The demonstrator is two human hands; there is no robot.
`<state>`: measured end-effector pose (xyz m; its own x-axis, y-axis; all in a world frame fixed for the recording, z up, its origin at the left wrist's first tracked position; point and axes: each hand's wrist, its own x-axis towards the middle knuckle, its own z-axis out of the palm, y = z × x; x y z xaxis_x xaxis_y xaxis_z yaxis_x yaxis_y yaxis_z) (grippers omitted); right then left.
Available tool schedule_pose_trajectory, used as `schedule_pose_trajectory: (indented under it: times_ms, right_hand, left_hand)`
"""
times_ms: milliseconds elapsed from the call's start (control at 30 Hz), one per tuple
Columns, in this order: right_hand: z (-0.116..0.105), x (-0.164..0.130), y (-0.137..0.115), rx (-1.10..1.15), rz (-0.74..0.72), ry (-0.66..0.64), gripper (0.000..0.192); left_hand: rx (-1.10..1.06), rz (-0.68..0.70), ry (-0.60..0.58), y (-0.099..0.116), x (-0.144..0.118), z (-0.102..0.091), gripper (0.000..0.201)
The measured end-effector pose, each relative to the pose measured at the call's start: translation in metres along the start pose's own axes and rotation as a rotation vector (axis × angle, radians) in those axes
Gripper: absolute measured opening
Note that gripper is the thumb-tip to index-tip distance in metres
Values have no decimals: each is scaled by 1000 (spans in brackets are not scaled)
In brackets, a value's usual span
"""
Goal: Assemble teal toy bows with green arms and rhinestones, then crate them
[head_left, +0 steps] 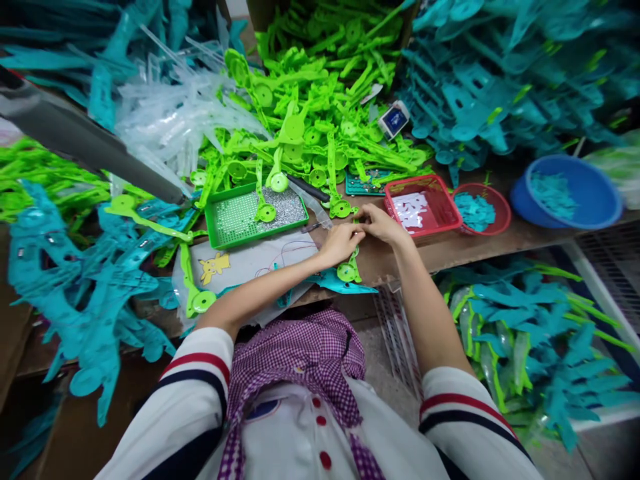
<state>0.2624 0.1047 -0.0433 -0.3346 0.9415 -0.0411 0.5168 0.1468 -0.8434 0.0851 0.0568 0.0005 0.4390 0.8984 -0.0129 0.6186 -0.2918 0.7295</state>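
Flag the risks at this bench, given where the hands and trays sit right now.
1. Both hands, left hand and right hand, pinch a green part at the bench edge; a slip could drop it to the floor.
2. The green tray of small silver pieces sits under loose green parts; a knock might spill it.
3. The red basket sits close to the right hand and could be nudged.

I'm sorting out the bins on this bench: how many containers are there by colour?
Green tray: 1
Red containers: 2, a rectangular basket and a round bowl
Blue basin: 1
Total: 4
Both hands, left and right, work a green plastic piece just in front of them.
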Motion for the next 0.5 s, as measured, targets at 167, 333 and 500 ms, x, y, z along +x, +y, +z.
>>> schedule_pose_trajectory:
  times_ms: [167,333,500]
  right_hand:
    - [1,2,-2,21,56,22,19]
    - [2,3,-8,107,115,2,19]
    - [-2,5,-15,126,188,-10,20]
  left_hand:
    - [-76,-57,-10,2,-2,9,22]
    - [12,68,-79,0,-3,11,20]
    - [61,119,-74,-5,-4,13,18]
